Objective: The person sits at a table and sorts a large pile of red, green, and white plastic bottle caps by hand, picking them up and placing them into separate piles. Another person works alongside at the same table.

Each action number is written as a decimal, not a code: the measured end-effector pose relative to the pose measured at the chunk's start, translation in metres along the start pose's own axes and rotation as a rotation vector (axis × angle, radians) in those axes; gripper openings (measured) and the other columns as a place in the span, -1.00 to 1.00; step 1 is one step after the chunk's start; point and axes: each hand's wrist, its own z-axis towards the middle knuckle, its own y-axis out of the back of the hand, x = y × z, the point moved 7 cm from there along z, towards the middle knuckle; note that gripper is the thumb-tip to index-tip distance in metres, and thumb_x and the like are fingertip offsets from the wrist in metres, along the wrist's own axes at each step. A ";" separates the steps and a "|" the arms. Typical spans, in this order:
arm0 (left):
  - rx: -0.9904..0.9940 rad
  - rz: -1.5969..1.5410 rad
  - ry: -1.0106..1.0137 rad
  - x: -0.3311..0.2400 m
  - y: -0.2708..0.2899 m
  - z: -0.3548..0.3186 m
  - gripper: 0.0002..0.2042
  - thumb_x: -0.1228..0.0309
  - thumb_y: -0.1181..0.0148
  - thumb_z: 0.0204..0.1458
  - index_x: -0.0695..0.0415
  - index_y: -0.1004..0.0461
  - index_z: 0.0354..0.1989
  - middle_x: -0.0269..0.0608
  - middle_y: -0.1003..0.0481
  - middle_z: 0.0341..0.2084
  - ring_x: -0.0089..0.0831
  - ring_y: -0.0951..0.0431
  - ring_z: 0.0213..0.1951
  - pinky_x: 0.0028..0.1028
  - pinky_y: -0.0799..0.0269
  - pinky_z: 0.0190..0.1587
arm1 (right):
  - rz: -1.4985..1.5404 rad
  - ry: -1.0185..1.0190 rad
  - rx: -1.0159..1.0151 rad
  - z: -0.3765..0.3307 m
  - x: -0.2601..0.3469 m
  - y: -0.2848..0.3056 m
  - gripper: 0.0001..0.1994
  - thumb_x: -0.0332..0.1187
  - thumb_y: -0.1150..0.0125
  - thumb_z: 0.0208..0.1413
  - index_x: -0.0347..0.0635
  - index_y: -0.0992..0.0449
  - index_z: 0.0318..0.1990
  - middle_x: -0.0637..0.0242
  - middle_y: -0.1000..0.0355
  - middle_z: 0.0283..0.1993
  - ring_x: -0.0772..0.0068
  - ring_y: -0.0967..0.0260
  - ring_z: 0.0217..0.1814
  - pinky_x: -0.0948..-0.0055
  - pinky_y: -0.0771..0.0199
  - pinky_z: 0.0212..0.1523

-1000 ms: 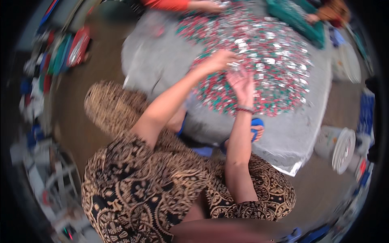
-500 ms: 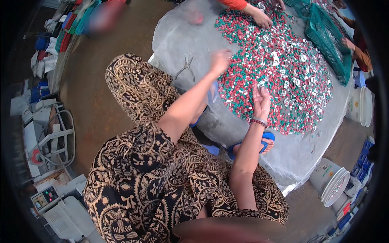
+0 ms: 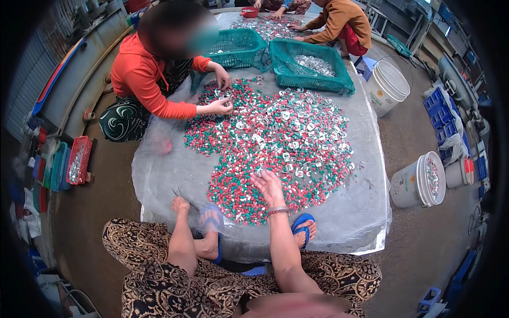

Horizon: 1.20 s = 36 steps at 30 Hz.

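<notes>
A wide heap of small red, green and silvery pieces (image 3: 275, 143) lies on a clear plastic sheet (image 3: 175, 180) spread on the floor. My right hand (image 3: 269, 186) rests palm up on the near edge of the heap, fingers spread, with a few pieces on or by the fingertips. Down on the sheet by my foot, my left hand (image 3: 180, 204) is closed next to a thin metal tool (image 3: 180, 193); whether it grips the tool I cannot tell. I squat in patterned trousers and blue sandals (image 3: 302, 222).
A person in a red top (image 3: 140, 74) sorts pieces at the heap's far left. Two green baskets (image 3: 310, 69) sit beyond, another person (image 3: 342, 21) behind them. White buckets (image 3: 389, 87), (image 3: 419, 180) stand right. A red tray (image 3: 79, 159) lies left.
The view has swung up and back, now showing the whole heap and the other people. My left hand has drawn back from the heap to the sheet near my foot.
</notes>
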 end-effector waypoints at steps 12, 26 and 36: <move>0.174 -1.709 -0.780 -0.228 0.146 -0.161 -0.88 0.44 0.13 0.18 0.15 -0.17 -0.16 -0.27 -0.28 -0.39 -0.58 -0.26 -0.50 -0.54 -0.26 -0.45 | 0.029 0.282 -0.007 -0.012 0.085 -0.009 -0.89 -0.50 -0.01 0.15 -0.31 -0.31 -0.19 0.08 -0.42 -0.18 0.19 -0.45 -0.17 0.31 -0.56 -0.14; 0.411 -0.980 -1.551 -0.326 0.145 -0.399 -0.58 0.23 0.01 0.16 0.24 -0.31 0.11 0.02 -0.52 -0.25 -0.27 -0.53 -0.31 -0.33 -0.39 -0.24 | -0.734 0.085 0.068 -0.118 0.283 -0.121 -0.69 -0.36 0.11 0.25 -0.51 -0.32 -0.04 -0.11 -0.39 -0.06 0.10 -0.45 -0.08 0.29 -0.52 -0.02; 0.212 -0.794 -1.610 -0.318 0.164 -0.424 -0.84 0.41 -0.03 0.11 0.21 -0.41 -0.20 0.01 -0.47 -0.50 -0.05 -0.50 -0.48 -0.19 -0.35 -0.45 | -0.995 0.016 -0.025 -0.164 0.255 -0.123 -0.67 -0.34 0.07 0.25 -0.37 -0.36 0.07 0.23 -0.47 -0.17 0.43 -0.46 -0.18 0.52 -0.44 -0.20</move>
